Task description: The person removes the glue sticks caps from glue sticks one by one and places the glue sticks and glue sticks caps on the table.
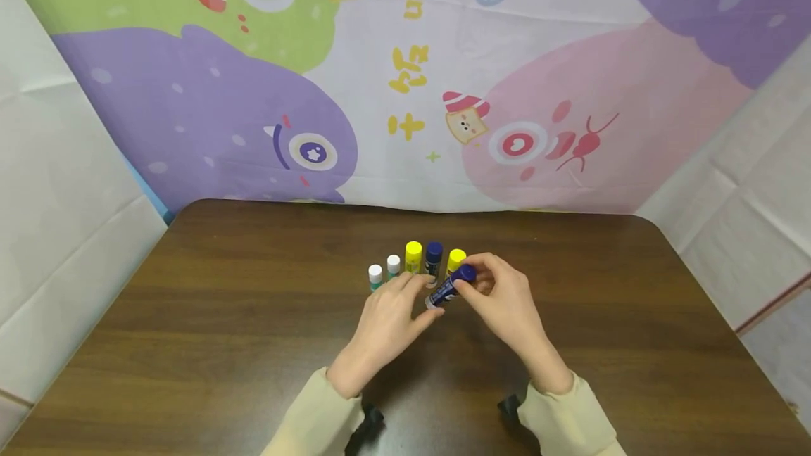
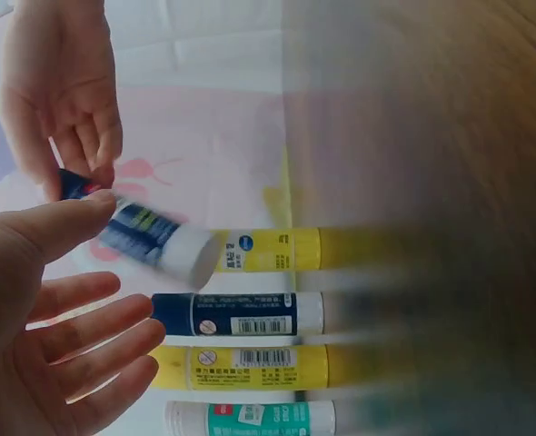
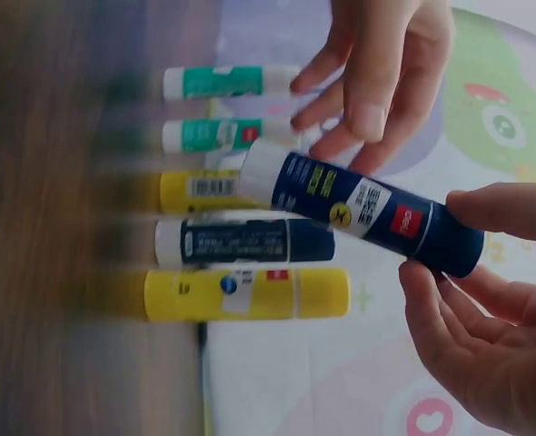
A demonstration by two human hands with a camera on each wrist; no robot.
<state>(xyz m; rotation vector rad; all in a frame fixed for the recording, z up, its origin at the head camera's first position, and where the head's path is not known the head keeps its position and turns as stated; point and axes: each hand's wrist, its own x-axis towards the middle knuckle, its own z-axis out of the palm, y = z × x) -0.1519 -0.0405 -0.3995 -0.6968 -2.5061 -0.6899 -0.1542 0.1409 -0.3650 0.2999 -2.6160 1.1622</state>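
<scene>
A dark blue glue stick [image 3: 368, 204] with a white base is held tilted above the table, its capped end pinched between thumb and fingers of my right hand [image 1: 507, 298]. My left hand [image 1: 389, 312] is close to the white base, fingers spread and extended; whether its thumb touches the stick I cannot tell. Behind the hands stand a yellow glue stick [image 3: 250, 294], another dark blue one [image 3: 245, 241], a second yellow one [image 2: 241, 367] and two green ones with white caps [image 3: 218, 82] in a row, upright. The left hand partly hides the green ones in the head view.
Brown wood-grain table [image 1: 222, 301] surrounds the row on all sides. A cartoon-printed cloth [image 1: 393, 160] hangs behind the table's far edge. White panels [image 1: 63, 160] stand at left and right. Dark straps [image 1: 367, 428] show near both cuffs.
</scene>
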